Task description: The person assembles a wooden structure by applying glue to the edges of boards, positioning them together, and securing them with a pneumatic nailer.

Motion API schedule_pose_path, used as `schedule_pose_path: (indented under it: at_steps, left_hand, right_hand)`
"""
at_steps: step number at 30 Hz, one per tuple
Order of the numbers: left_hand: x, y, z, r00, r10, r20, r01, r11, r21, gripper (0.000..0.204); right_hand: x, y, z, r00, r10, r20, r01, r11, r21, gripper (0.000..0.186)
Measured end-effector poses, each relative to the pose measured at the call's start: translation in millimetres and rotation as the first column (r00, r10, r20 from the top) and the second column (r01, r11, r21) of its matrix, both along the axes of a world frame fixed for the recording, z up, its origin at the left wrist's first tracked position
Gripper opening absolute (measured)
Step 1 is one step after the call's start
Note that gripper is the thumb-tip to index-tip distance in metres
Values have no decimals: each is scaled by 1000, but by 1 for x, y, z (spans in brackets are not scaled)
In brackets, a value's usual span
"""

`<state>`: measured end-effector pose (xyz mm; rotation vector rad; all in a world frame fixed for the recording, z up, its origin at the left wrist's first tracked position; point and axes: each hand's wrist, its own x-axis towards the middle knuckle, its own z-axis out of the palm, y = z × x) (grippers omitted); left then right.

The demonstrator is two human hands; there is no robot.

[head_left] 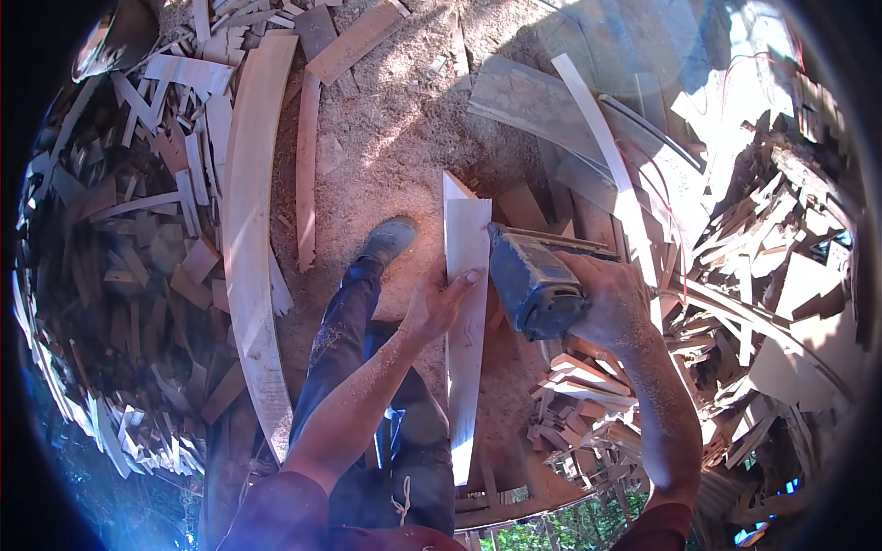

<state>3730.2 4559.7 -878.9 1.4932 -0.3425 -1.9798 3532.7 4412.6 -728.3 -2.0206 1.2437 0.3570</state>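
Note:
A pale wooden board [466, 321] stands lengthwise in front of my body, its far end cut square beside a slanted pointed piece. My left hand [438, 298] grips its left edge, thumb over the face and the other fingers partly hidden. To the right of the board, my right hand [602, 298] is closed around a dusty blue-and-black power planer [537, 280]. The planer is tilted, with its flat base turned away from me and its near end close to the board. Whether it touches the board I cannot tell. Sawdust clings to both forearms.
Sawdust covers the ground [386, 138]. A long curved plank [253, 220] lies on the left beside a heap of wood offcuts [138, 303]. Scrap wood [772, 266] is piled on the right, near a long pale strip [602, 147] and a thin red cord [675, 220]. My shoe [390, 241] is beyond my left hand.

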Motion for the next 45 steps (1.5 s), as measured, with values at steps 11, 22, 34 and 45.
schedule_pose_path:
  at_steps: [11, 22, 34, 45]
  left_hand:
    - [-2, 7, -11, 998, 7, 58, -4, 999, -54, 40]
    - [4, 0, -3, 991, -82, 107, 86, 996, -28, 40]
    - [6, 0, -7, 991, -103, 80, 105, 994, -12, 42]
    - [12, -14, 8, 988, -126, 89, 124, 992, 29, 40]
  right_hand:
    - [5, -8, -2, 1000, -3, -12, 4, 997, 83, 59]
    - [15, -13, 5, 992, -111, -64, 120, 979, 163, 52]
    - [20, -20, 2, 993, -104, -49, 111, 977, 181, 57]
    - [27, -31, 4, 989, -68, -130, 96, 969, 230, 55]
